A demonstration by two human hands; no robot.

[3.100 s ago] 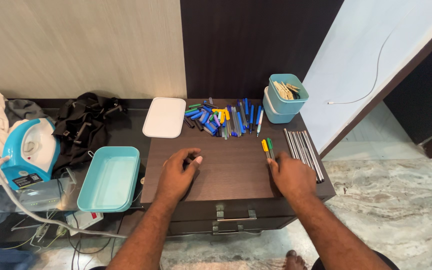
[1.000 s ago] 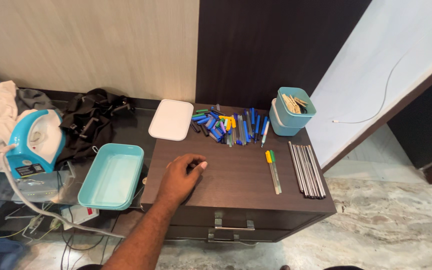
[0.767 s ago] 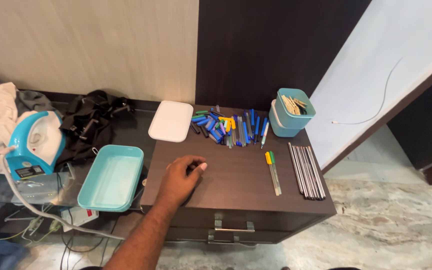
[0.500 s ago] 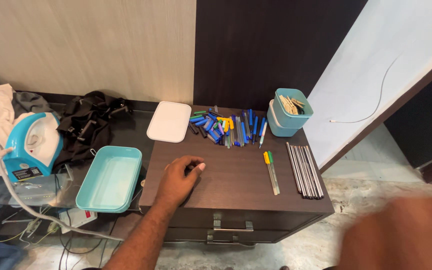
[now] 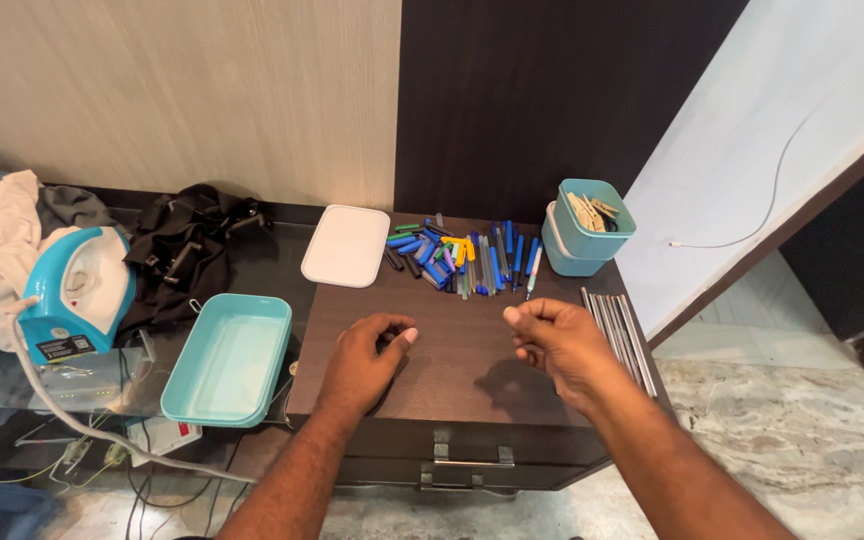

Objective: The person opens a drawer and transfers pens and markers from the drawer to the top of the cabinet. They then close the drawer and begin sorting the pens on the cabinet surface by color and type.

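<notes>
My left hand (image 5: pixel 365 356) rests on the dark brown cabinet top (image 5: pixel 452 390), its fingers curled around a small dark pen that is mostly hidden. My right hand (image 5: pixel 555 341) hovers just above the top to the right, thumb and fingers pinched together, with nothing visible in them. It covers the spot where a yellow-green pen lay. A pile of blue, green and yellow pens (image 5: pixel 462 260) lies at the back of the top, beyond both hands. A row of grey pens (image 5: pixel 619 325) lies side by side right of my right hand.
A white lid (image 5: pixel 345 245) lies back left, an open teal box (image 5: pixel 227 355) beside the cabinet's left edge. A teal cup (image 5: pixel 592 220) holding clothespins stands back right. A blue-white iron (image 5: pixel 77 290), black clothing (image 5: pixel 192 250) and cables sit to the left. A drawer handle (image 5: pixel 467 465) is below.
My right hand, out of view a second ago, has swung in from the lower right and now hovers over the yellow-green pen's place. My left hand has stayed put.
</notes>
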